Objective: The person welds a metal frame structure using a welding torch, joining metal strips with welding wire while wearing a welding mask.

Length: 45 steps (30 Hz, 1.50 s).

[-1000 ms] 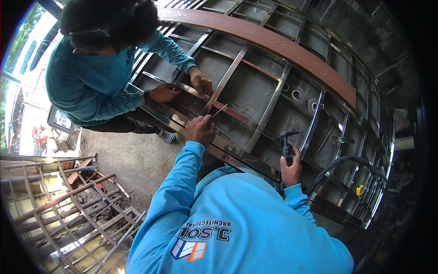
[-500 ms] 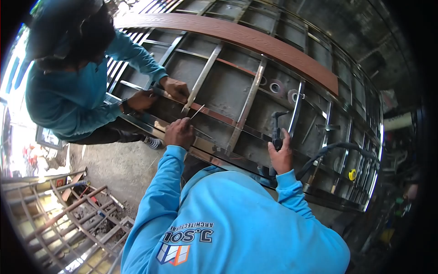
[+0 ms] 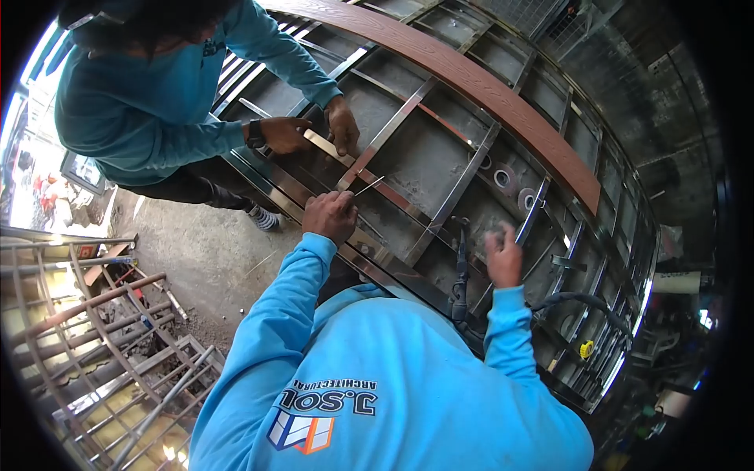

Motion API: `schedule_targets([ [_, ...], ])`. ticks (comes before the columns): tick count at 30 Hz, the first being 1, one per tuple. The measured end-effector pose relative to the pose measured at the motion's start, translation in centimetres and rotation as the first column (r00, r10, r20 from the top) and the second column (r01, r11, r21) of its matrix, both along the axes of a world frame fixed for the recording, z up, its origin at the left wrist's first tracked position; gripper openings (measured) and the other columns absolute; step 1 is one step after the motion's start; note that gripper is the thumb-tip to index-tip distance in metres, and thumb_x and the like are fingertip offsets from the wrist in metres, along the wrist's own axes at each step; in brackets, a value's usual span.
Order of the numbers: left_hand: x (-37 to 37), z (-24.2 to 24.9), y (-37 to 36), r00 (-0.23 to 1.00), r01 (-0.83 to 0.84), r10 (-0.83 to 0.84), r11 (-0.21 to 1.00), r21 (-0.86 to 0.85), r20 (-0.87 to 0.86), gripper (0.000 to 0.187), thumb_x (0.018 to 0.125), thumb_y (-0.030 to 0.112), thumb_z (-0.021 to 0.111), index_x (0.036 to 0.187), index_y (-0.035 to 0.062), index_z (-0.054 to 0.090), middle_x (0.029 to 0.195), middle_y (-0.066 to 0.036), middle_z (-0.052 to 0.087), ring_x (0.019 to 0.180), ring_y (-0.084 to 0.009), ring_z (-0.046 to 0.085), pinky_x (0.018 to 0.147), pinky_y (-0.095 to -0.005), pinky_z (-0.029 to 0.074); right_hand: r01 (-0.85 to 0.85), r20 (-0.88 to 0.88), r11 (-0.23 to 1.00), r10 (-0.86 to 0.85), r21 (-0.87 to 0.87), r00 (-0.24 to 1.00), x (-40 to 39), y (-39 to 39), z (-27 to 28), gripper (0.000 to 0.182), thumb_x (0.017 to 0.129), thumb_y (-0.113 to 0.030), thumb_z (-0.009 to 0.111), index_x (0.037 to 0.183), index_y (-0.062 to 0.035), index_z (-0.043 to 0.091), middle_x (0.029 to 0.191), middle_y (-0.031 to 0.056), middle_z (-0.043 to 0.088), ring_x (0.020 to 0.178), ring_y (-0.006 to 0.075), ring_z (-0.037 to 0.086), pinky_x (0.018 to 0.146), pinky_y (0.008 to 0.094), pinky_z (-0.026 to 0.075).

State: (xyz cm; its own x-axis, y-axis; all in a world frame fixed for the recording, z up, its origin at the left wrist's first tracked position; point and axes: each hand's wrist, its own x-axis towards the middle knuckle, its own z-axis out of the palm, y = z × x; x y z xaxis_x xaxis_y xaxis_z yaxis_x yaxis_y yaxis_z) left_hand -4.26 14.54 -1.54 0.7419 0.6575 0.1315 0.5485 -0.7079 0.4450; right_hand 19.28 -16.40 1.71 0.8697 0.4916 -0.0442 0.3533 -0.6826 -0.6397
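Torch [image 3: 461, 268] unheld

The left hand [image 3: 331, 216] pinches a rod [image 3: 369, 187] over the frame [image 3: 461, 187]; the right hand [image 3: 503, 257], blurred, fingers apart, looks empty beside the torch. A snagged hose [image 3: 577, 299] could tip the torch, I'd say, and a bump from the co-worker's hand [image 3: 342, 124] could jog the rod.

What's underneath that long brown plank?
The plank lies across the metal frame, which shows along both of its long sides. Whatever else sits directly beneath it is covered, so I can't tell.
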Motion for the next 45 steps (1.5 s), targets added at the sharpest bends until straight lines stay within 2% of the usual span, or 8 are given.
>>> schedule_targets([
  [3,0.1,-0.2,0.0,1.0,-0.005,0.005,1.0,-0.002,-0.014,0.02,0.087,0.029,0.066,0.102,0.0153,0.069,0.09,-0.008,0.068,0.094,-0.0289,0.067,0.086,-0.0455,0.048,-0.025,0.41,1.0,0.027,-0.009,0.912,8.2,0.4,-4.1,0.049,0.094,-0.028,0.069,0.134,-0.0035,0.057,0.124,0.0247,0.066,0.114,0.0408,0.064,0.097,0.0474,0.05],
  [7,0.1,-0.2,0.1,1.0,0.003,-0.003,1.0,-0.007,-0.021,0.02,0.087,0.03,0.067,0.102,0.0164,0.069,0.09,-0.007,0.068,0.094,-0.0275,0.066,0.086,-0.0444,0.047,0.093,0.391,0.92,0.069,-0.381,0.918,12.0,2.3,-6.0,0.048,0.091,-0.025,0.07,0.135,-0.0096,0.058,0.137,0.02,0.059,0.134,0.0406,0.05,0.108,0.0528,0.042],
  [10,-0.2,-0.1,0.1,1.0,0.006,-0.006,1.0,-0.014,-0.023,0.023,0.087,0.028,0.069,0.107,0.0165,0.07,0.092,-0.007,0.068,0.095,-0.0275,0.066,0.086,-0.0433,0.047,0.089,0.306,0.73,0.17,-0.678,0.937,12.1,3.3,-5.4,0.043,0.091,-0.029,0.069,0.13,-0.0126,0.06,0.138,0.0159,0.061,0.126,0.0402,0.057,0.102,0.0545,0.046],
  [14,-0.1,0.0,0.1,0.999,0.015,-0.016,0.999,-0.033,-0.038,0.025,0.087,0.027,0.069,0.109,0.0162,0.07,0.092,-0.007,0.068,0.095,-0.0277,0.066,0.085,-0.0424,0.047,-0.024,0.272,0.811,0.223,-0.584,0.936,15.9,1.7,-6.6,0.027,0.09,-0.031,0.069,0.114,-0.0166,0.07,0.116,0.013,0.07,0.11,0.0359,0.066,0.093,0.0598,0.047],
  [28,0.0,-2.3,0.2,0.989,-0.009,0.001,0.999,0.054,0.149,0.028,0.082,0.027,0.071,0.108,0.0165,0.07,0.093,-0.008,0.069,0.094,-0.0313,0.066,0.082,-0.046,0.048,0.083,0.46,0.893,0.147,-0.443,0.876,11.4,1.7,-7.3,0.038,0.089,-0.029,0.07,0.123,-0.0123,0.064,0.121,0.0127,0.068,0.118,0.0355,0.061,0.098,0.0537,0.044],
  [34,-0.1,-2.3,0.7,0.996,0.023,-0.028,0.998,0.059,0.079,0.027,0.084,0.027,0.07,0.108,0.0147,0.07,0.092,-0.009,0.069,0.093,-0.0319,0.066,0.082,-0.0455,0.048,0.177,0.522,0.876,0.096,-0.449,0.848,10.3,2.5,-7.5,0.039,0.092,-0.033,0.067,0.125,-0.0123,0.062,0.123,0.0127,0.066,0.12,0.0357,0.058,0.102,0.0533,0.041],
  [40,0.0,-2.3,0.4,0.989,0.011,-0.017,0.999,0.045,0.144,0.028,0.084,0.027,0.07,0.109,0.0144,0.071,0.094,-0.009,0.07,0.096,-0.0322,0.067,0.086,-0.0461,0.049,0.11,0.453,0.885,0.123,-0.453,0.883,12.2,2.4,-7.7,0.031,0.096,-0.043,0.061,0.107,-0.0141,0.066,0.115,0.0122,0.067,0.114,0.0361,0.06,0.098,0.0552,0.042],
  [45,0.2,-0.8,0.1,1.0,-0.017,0.017,1.0,0.017,-0.001,0.027,0.084,0.029,0.07,0.108,0.0155,0.071,0.096,-0.009,0.07,0.097,-0.0313,0.067,0.087,-0.0453,0.049,0.151,0.548,0.898,0.113,-0.413,0.829,12.5,2.3,-9.5,0.036,0.097,-0.047,0.057,0.107,-0.0131,0.063,0.114,0.015,0.065,0.117,0.0372,0.058,0.101,0.0537,0.041],
])
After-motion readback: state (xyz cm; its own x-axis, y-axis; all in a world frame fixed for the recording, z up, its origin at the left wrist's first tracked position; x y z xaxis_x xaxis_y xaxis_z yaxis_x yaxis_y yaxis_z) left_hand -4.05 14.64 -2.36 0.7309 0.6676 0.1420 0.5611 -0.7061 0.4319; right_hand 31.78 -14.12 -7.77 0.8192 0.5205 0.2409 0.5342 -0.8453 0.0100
